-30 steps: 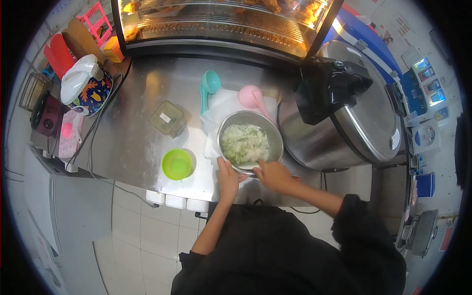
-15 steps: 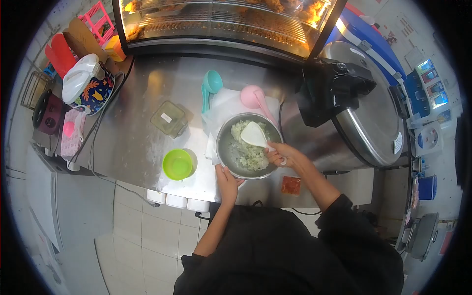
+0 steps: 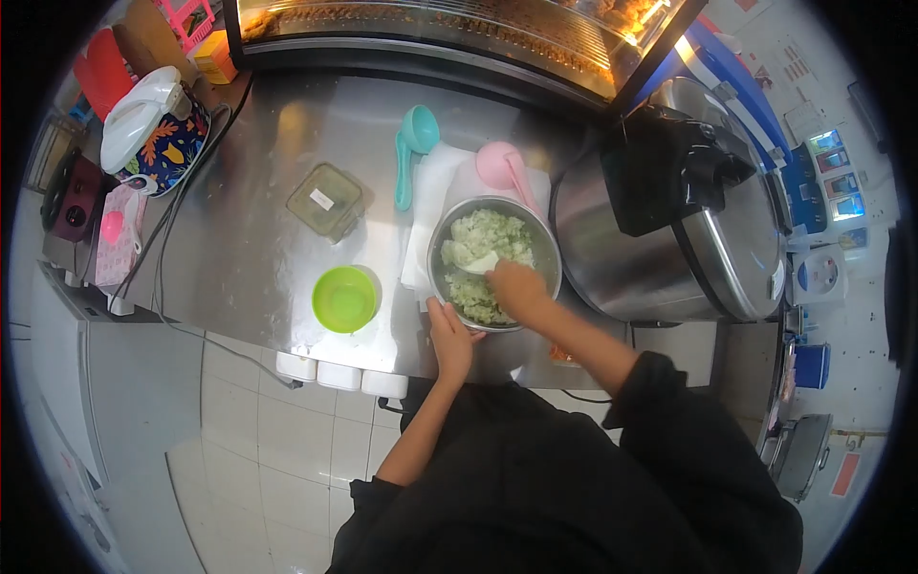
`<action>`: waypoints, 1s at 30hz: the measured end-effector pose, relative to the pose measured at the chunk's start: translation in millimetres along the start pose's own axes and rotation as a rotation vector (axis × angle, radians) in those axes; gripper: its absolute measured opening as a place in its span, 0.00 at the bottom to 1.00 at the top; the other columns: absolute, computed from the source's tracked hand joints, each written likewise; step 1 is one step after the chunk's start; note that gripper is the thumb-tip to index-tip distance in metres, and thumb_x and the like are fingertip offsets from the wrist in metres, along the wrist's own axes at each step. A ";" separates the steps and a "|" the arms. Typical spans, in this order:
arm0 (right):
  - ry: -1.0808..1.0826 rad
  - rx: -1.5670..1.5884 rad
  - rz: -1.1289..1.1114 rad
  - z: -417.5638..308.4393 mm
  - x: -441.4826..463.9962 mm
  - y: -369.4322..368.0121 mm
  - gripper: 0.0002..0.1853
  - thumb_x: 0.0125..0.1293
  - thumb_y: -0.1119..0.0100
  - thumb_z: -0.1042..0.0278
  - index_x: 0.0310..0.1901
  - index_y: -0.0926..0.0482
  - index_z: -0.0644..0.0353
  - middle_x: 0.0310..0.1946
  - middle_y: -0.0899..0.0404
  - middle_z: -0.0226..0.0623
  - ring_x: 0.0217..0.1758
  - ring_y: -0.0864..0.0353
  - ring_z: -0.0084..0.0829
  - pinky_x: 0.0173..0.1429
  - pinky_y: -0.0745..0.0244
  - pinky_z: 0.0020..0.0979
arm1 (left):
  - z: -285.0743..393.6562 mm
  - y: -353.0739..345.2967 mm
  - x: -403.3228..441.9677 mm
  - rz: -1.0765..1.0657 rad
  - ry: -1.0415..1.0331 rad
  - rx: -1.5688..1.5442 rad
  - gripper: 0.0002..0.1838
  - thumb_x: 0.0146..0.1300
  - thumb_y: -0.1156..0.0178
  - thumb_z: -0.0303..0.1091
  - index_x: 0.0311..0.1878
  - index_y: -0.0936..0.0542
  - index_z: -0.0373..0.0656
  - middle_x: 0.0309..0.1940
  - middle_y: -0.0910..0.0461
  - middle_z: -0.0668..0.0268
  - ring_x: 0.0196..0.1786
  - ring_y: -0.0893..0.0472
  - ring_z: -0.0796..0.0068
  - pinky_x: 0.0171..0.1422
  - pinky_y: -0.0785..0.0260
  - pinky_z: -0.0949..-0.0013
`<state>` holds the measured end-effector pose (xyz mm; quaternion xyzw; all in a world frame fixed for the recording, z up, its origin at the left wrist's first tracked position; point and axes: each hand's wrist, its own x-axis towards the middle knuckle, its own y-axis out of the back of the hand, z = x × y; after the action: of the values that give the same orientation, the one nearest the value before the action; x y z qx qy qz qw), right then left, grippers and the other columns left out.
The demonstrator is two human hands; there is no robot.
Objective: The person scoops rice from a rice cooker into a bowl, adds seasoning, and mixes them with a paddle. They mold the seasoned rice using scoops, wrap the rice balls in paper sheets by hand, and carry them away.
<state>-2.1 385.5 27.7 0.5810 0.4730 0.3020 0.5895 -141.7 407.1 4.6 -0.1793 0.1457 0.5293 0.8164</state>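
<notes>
A round metal bowl (image 3: 548, 251) holds pale greenish rice (image 3: 488, 234) and stands near the counter's front edge. My left hand (image 3: 450, 342) grips the bowl at its lower left, thumb up against the side and fingers partly hidden beneath. My right hand (image 3: 521, 291) is closed round the handle of a white rice paddle (image 3: 484, 262), whose blade is in the rice. Behind the bowl lies a pink scoop (image 3: 497, 165); left of that is a teal scoop (image 3: 420, 130). A lime-green bowl (image 3: 344, 299) sits left of my left hand.
A lidded clear container (image 3: 325, 201) rests on the steel counter (image 3: 249, 239). To the right stands a large steel rice cooker (image 3: 622, 249). A lit display case (image 3: 430, 53) spans the back. Cables (image 3: 182, 201) run down the left side, near a patterned pot (image 3: 172, 148).
The paddle has gone down into the rice, its blade now lower and partly covered. Rice is spread wider across the bowl. My right hand has moved over the bowl; the view has shifted slightly.
</notes>
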 end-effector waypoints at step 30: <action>-0.044 -0.045 -0.148 -3.4 -3.6 12.1 0.14 0.64 0.55 0.61 0.34 0.21 0.60 0.33 0.23 0.48 0.36 0.21 0.46 0.40 0.26 0.42 | 4.6 4.4 6.2 -0.067 -0.054 -0.032 0.11 0.70 0.65 0.36 0.45 0.43 0.37 0.39 0.32 0.51 0.28 0.21 0.62 0.24 0.22 0.69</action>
<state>-4.1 385.3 40.5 0.5375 0.4947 0.2552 0.6334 -143.1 415.9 5.4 -0.1830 0.1089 0.5084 0.8344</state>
